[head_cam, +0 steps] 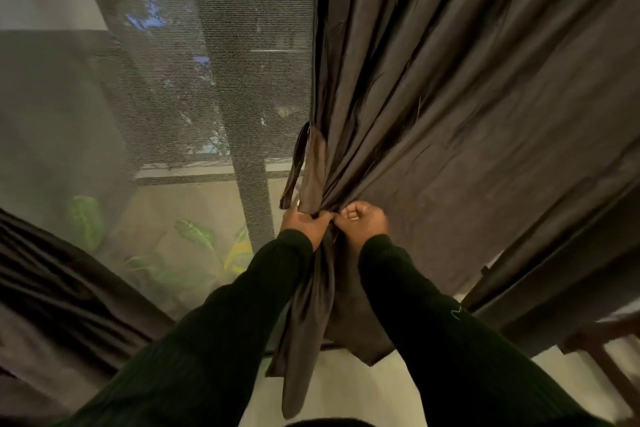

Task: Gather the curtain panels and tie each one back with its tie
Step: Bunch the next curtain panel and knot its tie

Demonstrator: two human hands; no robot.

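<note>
Curtain panel (433, 121), gathered, long axis vertical, pinched between left hand (304, 222) and right hand (363, 220); tie (297, 166) loop directly above left hand, nearer it.

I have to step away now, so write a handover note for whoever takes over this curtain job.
Left hand: grips the gathered waist of the right curtain panel.
Right hand: curled, pinching the fabric at the same bunch.
Tie: a dark strip looping up from the left hand, beside the panel's edge; not yet seen wrapped round.
Left curtain panel: lower left, whether tied cannot be told.
Done: right panel gathered.
Left: knot the tie, then check the other panel.
</note>
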